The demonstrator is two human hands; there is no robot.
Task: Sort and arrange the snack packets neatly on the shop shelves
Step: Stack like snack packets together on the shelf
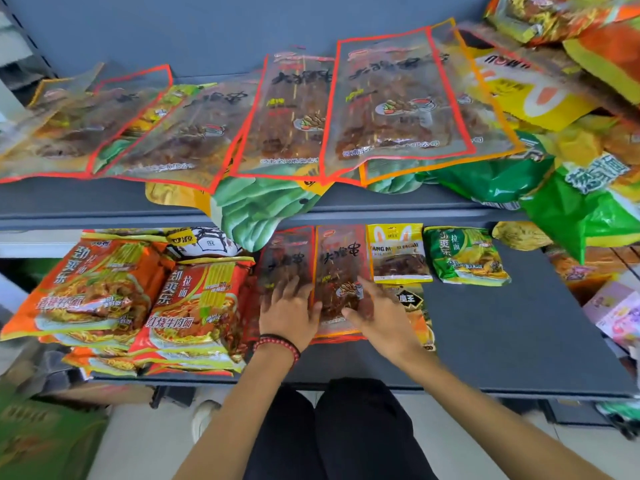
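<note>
- Dark grey shop shelving is faced from low down; the lower shelf (pixel 519 323) lies nearest, with the person's knees seen below its front edge.
- On that shelf the left hand (pixel 289 313), with a red bead bracelet (pixel 277 342) at its wrist, is laid flat with fingers spread on a red-edged skewer packet (pixel 287 258). Nothing is gripped.
- The right hand (pixel 377 317) is pressed, fingers extended, on the lower right part of an orange-edged skewer packet (pixel 341 258). No curl round the packet is seen.
- This orange-edged packet lies straight ahead between the two hands, its long axis running away from the person toward the back of the shelf. It is set just beside the red-edged one, their long edges touching or slightly overlapped.
- Both hands are about equally near; the right is judged better placed to slide it, while the left steadies its neighbour.
- Stacked orange noodle packets (pixel 93 289) are ranged to the left. A yellow rabbit-eared packet (pixel 398 254) and a green noodle packet (pixel 464 254) are set further back on the right.
- Farthest off, on the upper shelf (pixel 69 199), larger skewer packets (pixel 394 98) are fanned in an overlapping row, with an unsorted heap at the right.
</note>
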